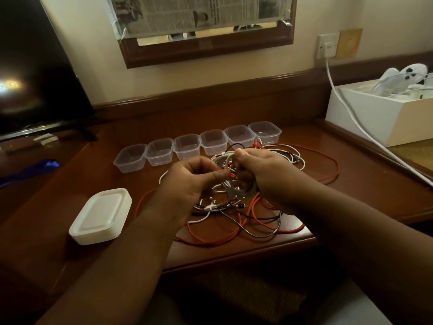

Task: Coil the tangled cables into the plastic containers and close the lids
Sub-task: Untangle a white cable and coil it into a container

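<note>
**Barely started: every container is empty**

Your left hand (pixel 194 177) and right hand (pixel 260 171) both pinch strands of the tangled cables (pixel 234 207), lifting a white knot just above the bench (pixel 351 195). The rest of the red, black and white leads sprawl on the wood beneath. The six plastic containers (pixel 212 143) stand in a row just behind, all empty. The lids (pixel 100 215) sit stacked to your left, untouched. You have all the coiling, packing and closing left to do.

I note red, white and black cables (pixel 236 207) on a reddish-brown desk (pixel 351 184), six clear tubs (pixel 187 146), cream-white lids (pixel 100 215) and a white box (pixel 365 116).
</note>
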Demonstrator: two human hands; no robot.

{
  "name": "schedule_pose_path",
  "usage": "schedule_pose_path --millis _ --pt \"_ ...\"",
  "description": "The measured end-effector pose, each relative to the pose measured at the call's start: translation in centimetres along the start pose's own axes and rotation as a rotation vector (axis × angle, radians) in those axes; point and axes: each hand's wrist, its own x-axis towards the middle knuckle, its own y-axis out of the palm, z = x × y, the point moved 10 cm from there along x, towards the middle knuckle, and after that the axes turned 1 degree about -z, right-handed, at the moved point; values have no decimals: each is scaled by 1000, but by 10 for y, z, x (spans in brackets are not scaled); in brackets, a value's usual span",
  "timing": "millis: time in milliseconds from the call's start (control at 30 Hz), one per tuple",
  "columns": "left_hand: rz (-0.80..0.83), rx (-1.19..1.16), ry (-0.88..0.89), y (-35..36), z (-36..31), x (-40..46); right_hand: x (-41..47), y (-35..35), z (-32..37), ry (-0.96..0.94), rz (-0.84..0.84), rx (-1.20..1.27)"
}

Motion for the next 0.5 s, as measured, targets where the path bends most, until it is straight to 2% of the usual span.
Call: schedule_pose_path --millis 67,133,167,233,333,367,433,500 --pt "-84 80 95 -7 -7 1 -3 10 2 37 105 305" --pt "24 62 119 4 -9 1 -7 19 6 76 218 526" --pt "95 55 123 12 -10 -2 -9 21 6 89 240 544" --pt "86 197 218 15 -16 -6 -9 20 1 101 214 467" --pt "-152 654 531 9 -35 -14 -11 20 -3 75 156 227" --pt "-210 720 595 8 -37 -17 -12 21 -3 60 148 158" --pt "-259 640 602 5 -34 -18 -13 25 -3 46 150 131" --pt "-216 441 489 4 -24 -14 -12 26 -3 47 160 190"
